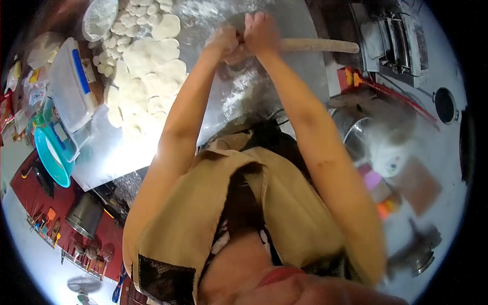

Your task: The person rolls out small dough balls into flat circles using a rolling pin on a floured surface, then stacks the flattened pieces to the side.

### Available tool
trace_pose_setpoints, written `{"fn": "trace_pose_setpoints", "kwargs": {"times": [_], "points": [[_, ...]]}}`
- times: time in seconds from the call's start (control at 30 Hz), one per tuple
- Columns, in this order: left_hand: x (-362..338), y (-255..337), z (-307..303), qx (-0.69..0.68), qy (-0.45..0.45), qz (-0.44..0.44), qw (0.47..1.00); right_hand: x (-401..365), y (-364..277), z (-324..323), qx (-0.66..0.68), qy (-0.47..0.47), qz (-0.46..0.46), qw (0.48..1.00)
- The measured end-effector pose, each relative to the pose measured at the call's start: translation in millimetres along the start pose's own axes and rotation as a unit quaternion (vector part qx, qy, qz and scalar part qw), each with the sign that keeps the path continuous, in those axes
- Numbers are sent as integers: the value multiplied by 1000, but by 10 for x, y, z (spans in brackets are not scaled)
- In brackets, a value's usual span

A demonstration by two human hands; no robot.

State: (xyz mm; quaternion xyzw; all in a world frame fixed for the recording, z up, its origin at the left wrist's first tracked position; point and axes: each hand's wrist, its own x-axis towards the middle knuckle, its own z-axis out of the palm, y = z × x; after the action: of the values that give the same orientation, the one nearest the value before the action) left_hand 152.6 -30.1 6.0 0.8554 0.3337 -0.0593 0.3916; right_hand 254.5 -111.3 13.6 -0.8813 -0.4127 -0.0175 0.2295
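Note:
My right hand [260, 35] is closed around a pale wooden rolling pin [320, 46], whose long bare end sticks out to the right. Close beside it, my floury left hand [222, 40] is curled with its fingers together near the pin's other end. What those fingers hold is blurred and hidden. Both hands are over a flour-dusted metal worktop [208, 109]. Left of my forearms lie many flat rounds of dough [147, 76], overlapping one another. Small dough pieces [114, 43] are scattered behind them, by a floury bowl [100, 19].
Along the left edge stand a clear lidded plastic box [71, 86] and a turquoise basin [53, 155]. A steel pot [85, 214] is farther down, on a red surface. At the right are a metal machine [399, 43] and a red-handled tool [396, 96].

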Motion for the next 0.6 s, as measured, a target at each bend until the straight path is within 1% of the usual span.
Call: {"fn": "trace_pose_setpoints", "kwargs": {"times": [0.03,0.07,0.1,0.13,0.17,0.2,0.23,0.27,0.3,0.33,0.37,0.4,0.43,0.47,0.5,0.53,0.57,0.6], "points": [[52,18,-96,11,-55,-6,998,-60,-53,-167,-51,-66,-25,996],[16,-121,-4,-3,-41,22,999,-136,-88,-339,-104,-135,-51,984],[-77,-178,3,1,-31,25,999,-380,79,-251,-70,-48,-83,993],[-236,-202,-10,-11,-8,52,999,-660,314,-98,-34,40,-114,992],[-311,-234,-53,-20,13,81,996,-818,441,-164,-33,23,-144,989],[-302,-296,-111,-60,28,82,994,-953,507,-255,-34,4,-174,984],[-226,-343,-183,-55,35,84,994,-986,509,-302,-31,11,-178,984],[-72,-390,-285,-120,123,24,985,-970,497,-329,-6,-8,-170,985],[120,-447,-394,-186,210,-33,959,-932,473,-338,19,-26,-165,986],[315,-545,-445,-217,296,-38,930,-883,438,-333,20,-13,-172,985],[416,-631,-418,-215,308,-28,926,-816,403,-316,2,-14,-153,988],[480,-635,-457,-140,287,-77,944,-735,364,-297,-14,-10,-136,991],[560,-656,-504,-63,273,-127,951,-724,397,-230,-27,19,-141,989],[635,-877,-253,-63,289,-114,948,-738,445,-187,-36,52,-149,987],[415,-723,-284,-66,213,-129,966,-796,456,-268,-20,-70,-92,993],[53,-461,-279,-40,200,-138,969,-829,437,-342,-52,-63,-113,990],[-161,-372,-164,-46,134,-112,983,-868,419,-340,-73,-17,-120,990],[-373,-191,11,-41,123,-131,983,-856,397,-345,-87,-2,-121,989]]}}
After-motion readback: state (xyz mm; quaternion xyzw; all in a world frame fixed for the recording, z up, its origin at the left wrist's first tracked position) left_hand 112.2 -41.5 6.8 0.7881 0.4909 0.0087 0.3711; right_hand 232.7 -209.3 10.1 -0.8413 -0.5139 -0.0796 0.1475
